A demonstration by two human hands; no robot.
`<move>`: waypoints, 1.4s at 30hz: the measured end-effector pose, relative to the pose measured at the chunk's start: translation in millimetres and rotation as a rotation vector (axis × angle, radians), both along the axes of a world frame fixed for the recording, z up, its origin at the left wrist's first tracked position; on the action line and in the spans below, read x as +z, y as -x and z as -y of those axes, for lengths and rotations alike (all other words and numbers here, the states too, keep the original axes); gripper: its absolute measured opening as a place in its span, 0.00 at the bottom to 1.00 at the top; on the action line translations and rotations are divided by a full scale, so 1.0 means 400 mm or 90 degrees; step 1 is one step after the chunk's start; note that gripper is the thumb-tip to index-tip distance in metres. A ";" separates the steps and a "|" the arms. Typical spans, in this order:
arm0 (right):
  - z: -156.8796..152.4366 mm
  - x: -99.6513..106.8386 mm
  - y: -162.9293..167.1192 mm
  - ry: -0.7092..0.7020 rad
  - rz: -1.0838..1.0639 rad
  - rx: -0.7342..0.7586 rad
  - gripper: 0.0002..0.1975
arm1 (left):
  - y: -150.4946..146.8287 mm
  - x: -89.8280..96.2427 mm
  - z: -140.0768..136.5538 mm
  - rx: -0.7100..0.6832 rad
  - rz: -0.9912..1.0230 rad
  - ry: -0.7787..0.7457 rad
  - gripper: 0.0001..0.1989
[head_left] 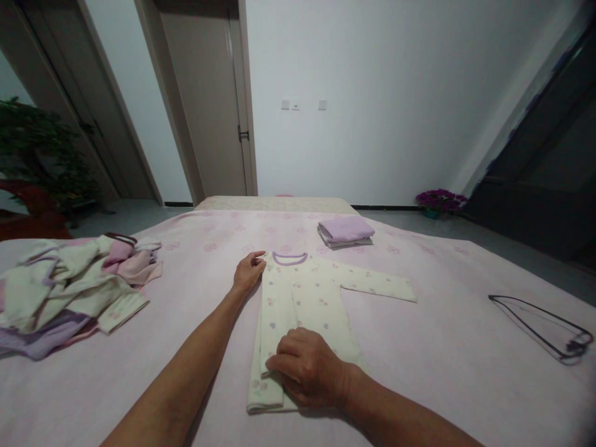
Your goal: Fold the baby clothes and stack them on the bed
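A cream long-sleeved child's top (321, 304) with a small print and a purple neckband lies on the table. Its right-hand sleeve stretches out flat, while the left-hand side is folded inward with that sleeve running down the front. My left hand (249, 271) pinches the folded edge at the top's left shoulder. Lower down, my right hand (310, 366) has its fingers closed on the end of the folded sleeve, near the hem. Part of the hem and lower front is hidden beneath the right hand and wrist.
A pile of rumpled clothes (69, 285) lies on the left of the pink cloth (447, 347). Behind the top sits a folded lilac garment (346, 230). At right is a black wire clothes hanger (535, 303). Purple flowers (440, 200) stand on the floor by the wall.
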State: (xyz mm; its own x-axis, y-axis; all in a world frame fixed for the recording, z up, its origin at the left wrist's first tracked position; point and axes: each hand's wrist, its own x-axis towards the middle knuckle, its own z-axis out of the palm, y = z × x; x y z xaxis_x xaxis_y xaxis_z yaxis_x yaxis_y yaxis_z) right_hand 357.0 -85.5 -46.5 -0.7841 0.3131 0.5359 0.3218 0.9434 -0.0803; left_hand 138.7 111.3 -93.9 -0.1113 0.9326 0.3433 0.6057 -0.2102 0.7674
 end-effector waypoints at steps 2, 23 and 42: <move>-0.001 -0.001 0.001 -0.009 -0.015 -0.005 0.07 | 0.002 -0.003 -0.006 -0.016 0.006 0.008 0.20; -0.004 0.021 0.007 0.029 0.108 -0.023 0.06 | -0.020 0.024 -0.032 0.045 -0.205 0.050 0.16; -0.004 0.016 0.003 0.072 0.025 0.048 0.11 | -0.034 0.010 -0.032 0.042 -0.348 0.036 0.20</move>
State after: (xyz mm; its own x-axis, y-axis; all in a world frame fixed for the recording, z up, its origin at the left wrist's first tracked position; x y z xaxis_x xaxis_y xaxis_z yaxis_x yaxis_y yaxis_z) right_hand 355.7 -83.7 -40.0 -0.8278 0.3087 0.4685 0.2550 0.9508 -0.1758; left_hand 152.5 124.1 -90.0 0.0098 0.9483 0.3171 0.9293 -0.1257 0.3472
